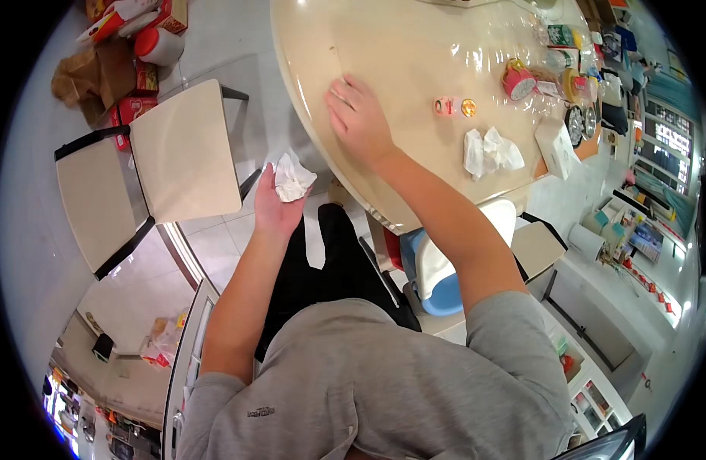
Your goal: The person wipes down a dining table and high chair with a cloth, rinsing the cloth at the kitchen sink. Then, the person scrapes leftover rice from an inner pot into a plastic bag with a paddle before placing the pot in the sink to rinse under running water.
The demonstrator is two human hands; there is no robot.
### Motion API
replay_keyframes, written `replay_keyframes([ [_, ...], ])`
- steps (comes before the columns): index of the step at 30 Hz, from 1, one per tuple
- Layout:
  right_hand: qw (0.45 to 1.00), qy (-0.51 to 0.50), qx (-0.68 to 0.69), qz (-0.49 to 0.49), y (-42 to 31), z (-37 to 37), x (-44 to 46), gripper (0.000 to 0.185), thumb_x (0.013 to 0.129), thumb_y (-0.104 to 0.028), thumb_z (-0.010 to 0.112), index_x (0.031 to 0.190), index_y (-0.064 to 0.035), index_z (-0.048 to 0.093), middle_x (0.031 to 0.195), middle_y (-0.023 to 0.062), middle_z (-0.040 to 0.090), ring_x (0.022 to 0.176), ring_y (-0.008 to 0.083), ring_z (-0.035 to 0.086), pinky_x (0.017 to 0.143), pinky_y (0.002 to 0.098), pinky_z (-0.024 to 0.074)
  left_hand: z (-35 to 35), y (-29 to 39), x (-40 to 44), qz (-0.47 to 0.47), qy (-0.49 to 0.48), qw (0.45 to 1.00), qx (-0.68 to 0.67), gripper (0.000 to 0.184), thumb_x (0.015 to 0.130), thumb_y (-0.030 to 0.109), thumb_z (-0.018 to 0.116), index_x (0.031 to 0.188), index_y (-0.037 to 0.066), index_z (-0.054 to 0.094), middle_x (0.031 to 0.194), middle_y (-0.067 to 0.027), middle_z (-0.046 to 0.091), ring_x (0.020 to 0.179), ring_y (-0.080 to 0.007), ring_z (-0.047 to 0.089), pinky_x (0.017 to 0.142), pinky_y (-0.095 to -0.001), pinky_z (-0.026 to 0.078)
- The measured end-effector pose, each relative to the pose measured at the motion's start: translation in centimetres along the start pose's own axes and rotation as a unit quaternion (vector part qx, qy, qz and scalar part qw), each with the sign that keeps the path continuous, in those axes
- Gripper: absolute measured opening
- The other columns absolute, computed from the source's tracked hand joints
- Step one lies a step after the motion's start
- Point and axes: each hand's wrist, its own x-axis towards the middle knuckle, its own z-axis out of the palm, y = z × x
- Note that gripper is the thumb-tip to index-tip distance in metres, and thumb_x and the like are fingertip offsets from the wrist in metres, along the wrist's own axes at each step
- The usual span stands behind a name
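My left hand (272, 208) is palm up beside the table's edge, with a crumpled white tissue (294, 178) held in the palm against the thumb and fingers. Over on the table (414, 46), my right hand (359, 119) rests near the rounded edge, palm down. Its fingers are bent and close together, tips on the tabletop. Whatever may be under them is too small or hidden to make out. A few dark specks lie on the surface just beyond these fingertips.
More crumpled tissues (492, 152) lie on the table beside a white tissue pack (556, 148). Near them are a small pink-labelled item (445, 106) and an orange round item (468, 107). Jars and bottles stand farther right. A beige chair (186, 153) is on the left.
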Motion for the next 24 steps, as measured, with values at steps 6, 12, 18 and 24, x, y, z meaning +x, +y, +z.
replay_keyframes([
  [6,0.962,-0.019,0.115,0.247,-1.5,-5.8,-3.8,0.017,0.088,-0.002,0.061,0.104,-0.0018,0.065,0.110,0.0125,0.063,0.107,0.0292,0.060,0.090,0.0378,0.0500,1.5,-0.6,-1.0,0.010,0.006,1.000,0.018,0.041,0.103,0.034,0.042,0.131,0.004,0.049,0.124,-0.0103,0.058,0.116,-0.0292,0.055,0.103,-0.0472,0.041],
  [12,0.512,0.217,0.603,0.571,-2.1,-10.3,-6.1,0.022,0.096,-0.009,0.054,0.114,0.0024,0.057,0.113,0.0162,0.061,0.107,0.0273,0.061,0.091,0.0363,0.0506,11.1,0.3,-1.0,0.370,0.052,0.709,0.598,0.028,0.099,0.025,0.054,0.112,0.001,0.059,0.105,-0.0105,0.064,0.093,-0.0180,0.061,0.085,-0.0299,0.048],
  [18,0.376,0.335,0.690,0.520,-2.7,-11.9,-9.7,0.027,0.096,-0.009,0.055,0.118,0.0054,0.052,0.111,0.0177,0.061,0.106,0.0311,0.061,0.091,0.0397,0.0510,16.9,2.2,7.0,0.494,-0.056,0.620,0.606,0.029,0.098,0.025,0.055,0.111,0.000,0.058,0.106,-0.0134,0.064,0.095,-0.0215,0.061,0.083,-0.0301,0.048],
  [24,0.350,0.371,0.673,0.536,-2.8,-13.2,-12.2,0.026,0.096,-0.009,0.055,0.117,0.0054,0.052,0.110,0.0173,0.061,0.106,0.0310,0.061,0.091,0.0392,0.0511,16.6,0.8,11.0,0.571,-0.020,0.189,0.798,0.047,0.096,0.030,0.054,0.131,-0.001,0.050,0.142,-0.0245,0.043,0.134,-0.0423,0.038,0.110,-0.0525,0.029],
])
